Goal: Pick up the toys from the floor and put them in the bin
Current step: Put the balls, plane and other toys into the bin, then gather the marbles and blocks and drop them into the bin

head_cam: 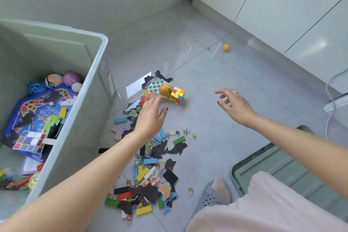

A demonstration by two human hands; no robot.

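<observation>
Left hand (150,113), fingers loose and empty, hovers by our orange rubber ball (165,89) and multicoloured plastic puzzle cube (177,95); right hand (234,106) empty too. Cube: light, rigid; we'd grip opposite faces.

Lighting: bright, even daylight. Glare: pale reflected patch on floor (138,86) at centre; sheen on cabinet doors (293,24) at 2 o'clock. Shadows soft. Wide-angle bending at edges; slight overall softness.

The bin (90,84) stands left of the toy pile (148,156); a ball (226,47) lies far behind, perhaps near the cabinets (282,5).
</observation>
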